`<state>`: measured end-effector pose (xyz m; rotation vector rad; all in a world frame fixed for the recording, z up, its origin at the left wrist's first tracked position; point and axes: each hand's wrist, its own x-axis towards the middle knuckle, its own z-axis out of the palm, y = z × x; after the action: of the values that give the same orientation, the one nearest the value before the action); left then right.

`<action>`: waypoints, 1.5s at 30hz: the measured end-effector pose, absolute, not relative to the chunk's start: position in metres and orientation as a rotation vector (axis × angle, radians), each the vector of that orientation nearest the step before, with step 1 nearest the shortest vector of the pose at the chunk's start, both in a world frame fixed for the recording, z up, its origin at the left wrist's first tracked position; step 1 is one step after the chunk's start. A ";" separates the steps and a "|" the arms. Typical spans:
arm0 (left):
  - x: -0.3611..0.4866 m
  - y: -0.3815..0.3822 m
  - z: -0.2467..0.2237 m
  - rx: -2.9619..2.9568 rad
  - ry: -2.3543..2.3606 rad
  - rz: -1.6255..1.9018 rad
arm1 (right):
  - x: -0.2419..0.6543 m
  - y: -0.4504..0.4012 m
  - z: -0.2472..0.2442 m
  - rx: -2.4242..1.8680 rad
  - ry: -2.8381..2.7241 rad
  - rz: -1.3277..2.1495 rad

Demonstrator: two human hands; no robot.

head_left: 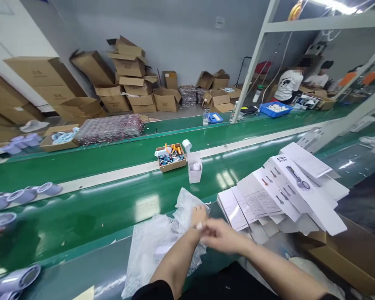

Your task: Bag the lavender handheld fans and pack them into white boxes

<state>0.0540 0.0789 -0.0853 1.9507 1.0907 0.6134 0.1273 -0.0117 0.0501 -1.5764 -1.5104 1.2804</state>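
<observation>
Near edge of the green belt point(112, 200): our left hand point(198, 216) rests on the bubble-wrap bags point(162, 241), our right hand point(220, 235) touching its wrist; both blurred, finger state unreadable. Leaflet stack point(281, 191) just right, small white box point(195, 171) beyond. Belt open left; lavender cups point(15, 281) cut off.

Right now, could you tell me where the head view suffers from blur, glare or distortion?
In the head view, the right hand is motion-blurred beside the left hand over the bubble wrap; ceiling light glares on the green belt; the belt edges bow from lens distortion; the lavender cups at left are smeared.
</observation>
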 end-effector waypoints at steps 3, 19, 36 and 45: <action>0.051 0.091 -0.086 2.033 1.223 0.365 | 0.133 -0.073 0.027 -1.518 -1.134 1.621; -0.028 -0.001 0.029 2.084 1.255 0.822 | 0.136 -0.045 0.014 -1.268 -0.780 1.529; -0.112 -0.051 0.038 2.078 1.498 0.984 | 0.071 -0.060 0.020 -1.451 -1.476 1.187; -0.183 -0.094 0.035 1.516 1.806 1.208 | 0.026 -0.042 -0.004 -1.380 -2.083 1.114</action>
<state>-0.1828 -0.0942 0.0349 1.5159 1.8057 1.2079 0.0263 -0.0417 -0.0036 -1.3797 -2.0826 1.1144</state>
